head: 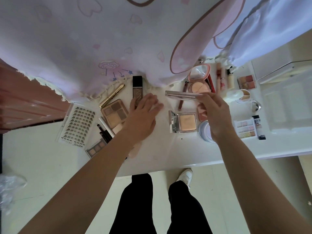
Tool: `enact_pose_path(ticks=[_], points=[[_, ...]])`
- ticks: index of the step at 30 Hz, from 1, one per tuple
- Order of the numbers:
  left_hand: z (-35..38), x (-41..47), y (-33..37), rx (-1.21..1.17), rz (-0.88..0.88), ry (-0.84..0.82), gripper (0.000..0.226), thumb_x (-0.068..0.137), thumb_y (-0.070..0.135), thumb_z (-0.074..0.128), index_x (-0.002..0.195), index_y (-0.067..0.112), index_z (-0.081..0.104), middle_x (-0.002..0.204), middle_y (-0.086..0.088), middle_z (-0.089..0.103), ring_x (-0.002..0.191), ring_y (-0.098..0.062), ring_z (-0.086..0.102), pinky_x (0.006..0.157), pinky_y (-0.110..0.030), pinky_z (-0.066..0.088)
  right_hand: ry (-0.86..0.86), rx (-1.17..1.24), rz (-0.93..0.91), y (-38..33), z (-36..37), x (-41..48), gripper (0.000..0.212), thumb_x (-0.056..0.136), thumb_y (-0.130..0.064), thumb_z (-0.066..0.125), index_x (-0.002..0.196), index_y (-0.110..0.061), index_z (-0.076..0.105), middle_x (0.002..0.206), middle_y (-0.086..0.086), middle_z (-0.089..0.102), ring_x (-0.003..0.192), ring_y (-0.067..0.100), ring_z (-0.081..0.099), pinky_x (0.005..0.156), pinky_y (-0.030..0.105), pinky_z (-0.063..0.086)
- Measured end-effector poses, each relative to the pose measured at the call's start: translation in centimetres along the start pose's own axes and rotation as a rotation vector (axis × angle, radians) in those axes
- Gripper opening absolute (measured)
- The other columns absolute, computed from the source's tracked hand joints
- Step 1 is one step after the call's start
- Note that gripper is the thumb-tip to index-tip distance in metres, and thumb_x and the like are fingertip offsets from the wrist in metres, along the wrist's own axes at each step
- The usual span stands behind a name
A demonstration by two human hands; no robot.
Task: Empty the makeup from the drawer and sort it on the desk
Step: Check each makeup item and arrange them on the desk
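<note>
Slim silver tube [182,94]: held level above the desk [168,154], pinched at its right end by the fingertips of the right hand [214,114]. The free end points toward the left hand. Right arm reaches forward, wrist bent slightly inward, back of the hand up.

Left hand [143,114]: palm down, fingers straight and slightly fanned, holding nothing. Cannot tell whether the palm touches the desk. Its fingers lie at the near end of a dark bottle [137,86].

Left of the left hand: brown eyeshadow palette [114,113], just beside the wrist. Gold tube [112,94] beyond that, sheet of false lashes [78,123] farther out.

Between the hands, nearer the right: open square powder compact [184,123]. A round white jar [204,130] partly hidden under the right wrist.

Beyond the right hand: open pink compact [200,76]. To its right, a small pastel palette [244,129].

Pink printed cloth [84,39] overhangs the far desk edge.
</note>
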State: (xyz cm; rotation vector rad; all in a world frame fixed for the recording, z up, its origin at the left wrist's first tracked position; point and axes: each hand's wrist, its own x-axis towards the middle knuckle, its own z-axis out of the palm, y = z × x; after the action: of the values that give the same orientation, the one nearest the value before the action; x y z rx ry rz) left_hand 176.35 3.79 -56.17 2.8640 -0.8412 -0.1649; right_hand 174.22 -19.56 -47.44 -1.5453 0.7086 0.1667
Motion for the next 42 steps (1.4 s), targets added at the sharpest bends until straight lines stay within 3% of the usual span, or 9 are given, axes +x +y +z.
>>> enact_pose_path(ticks=[8,12,15,19,24,27,31,35,42], points=[[-1.4,-2.6,1.1,-0.312,-0.180,0.192,0.026,0.086,0.018,0.048,0.104,0.013,0.065,0.121,-0.003,0.064,0.127,-0.026,0.051,0.109,-0.048,0.037,-0.189,0.386,0.201,1.6,-0.1,-2.6,0.029,0.077,-0.030,0.068,0.098,-0.011,0.063,0.094,0.009,0.065,0.077,0.015,0.060,0.066,0.025,0.041],[-6.0,-2.6,4.2,-1.259,-0.695,0.213,0.044,0.091,0.045,0.058,0.126,0.019,0.061,0.120,0.000,0.064,0.109,-0.015,0.058,0.095,-0.037,0.050,-0.265,0.454,0.246,1.6,0.5,-3.6,0.008,0.088,-0.022,0.065,0.086,-0.015,0.070,0.088,0.007,0.067,0.077,0.017,0.060,0.066,0.022,0.046],[-8.1,-2.6,5.0,-1.653,-0.796,0.175,0.053,0.085,0.053,0.069,0.124,0.017,0.065,0.113,-0.004,0.068,0.100,-0.017,0.062,0.088,-0.038,0.050,-0.318,0.435,0.257,1.5,0.9,-4.0,0.020,0.083,-0.028,0.066,0.093,-0.011,0.067,0.082,0.005,0.069,0.074,0.016,0.062,0.069,0.022,0.051],[-9.2,-2.9,5.3,-1.591,-0.828,0.262,0.042,0.079,0.034,0.070,0.115,0.014,0.072,0.098,-0.010,0.075,0.080,-0.017,0.067,0.074,-0.030,0.055,-0.350,0.193,0.107,1.8,0.9,-4.5,0.043,0.096,-0.046,0.052,0.109,-0.010,0.071,0.077,0.011,0.070,0.063,0.016,0.060,0.059,0.025,0.046],[-9.2,-3.7,5.7,-1.600,-0.914,0.277,0.027,0.081,0.029,0.072,0.101,0.011,0.076,0.078,-0.006,0.072,0.063,-0.013,0.059,0.060,-0.025,0.053,-0.240,0.006,-0.059,2.5,0.7,-5.1,0.034,0.102,-0.037,0.050,0.097,-0.013,0.074,0.075,0.013,0.073,0.061,0.018,0.059,0.056,0.027,0.044],[-9.2,-3.7,6.4,-1.626,-0.923,0.280,0.016,0.089,0.021,0.068,0.101,0.012,0.075,0.074,-0.003,0.069,0.059,-0.011,0.057,0.058,-0.024,0.051,-0.298,0.072,-0.100,2.7,0.2,-5.4,0.020,0.101,-0.022,0.057,0.113,-0.017,0.072,0.090,0.006,0.078,0.070,0.016,0.064,0.060,0.025,0.049],[-9.3,-3.6,7.6,-1.766,-0.895,0.253,0.018,0.090,0.025,0.064,0.102,0.015,0.074,0.084,-0.002,0.072,0.073,-0.013,0.063,0.070,-0.027,0.056,-0.294,0.150,-0.183,2.8,-0.5,-5.9,0.027,0.093,-0.002,0.065,0.113,-0.020,0.068,0.092,-0.008,0.078,0.079,0.008,0.071,0.068,0.017,0.053],[-10.2,-3.2,8.8,-2.025,-0.800,0.208,0.021,0.087,0.030,0.063,0.101,0.018,0.072,0.094,-0.005,0.068,0.094,-0.021,0.067,0.091,-0.038,0.058,-0.301,0.135,-0.239,3.3,-1.2,-6.0,0.027,0.081,-0.001,0.078,0.098,-0.022,0.077,0.105,0.005,0.076,0.096,0.026,0.072,0.090,0.048,0.056],[-8.8,-4.0,8.2,-2.167,-0.557,0.213,0.076,0.066,0.021,0.091,0.133,0.012,0.058,0.108,-0.007,0.071,0.105,-0.021,0.068,0.091,-0.031,0.054,-0.469,0.063,-0.299,3.2,-2.8,-6.3,0.039,0.070,-0.018,0.087,0.106,-0.031,0.076,0.129,-0.001,0.066,0.116,0.024,0.065,0.100,0.047,0.052]])
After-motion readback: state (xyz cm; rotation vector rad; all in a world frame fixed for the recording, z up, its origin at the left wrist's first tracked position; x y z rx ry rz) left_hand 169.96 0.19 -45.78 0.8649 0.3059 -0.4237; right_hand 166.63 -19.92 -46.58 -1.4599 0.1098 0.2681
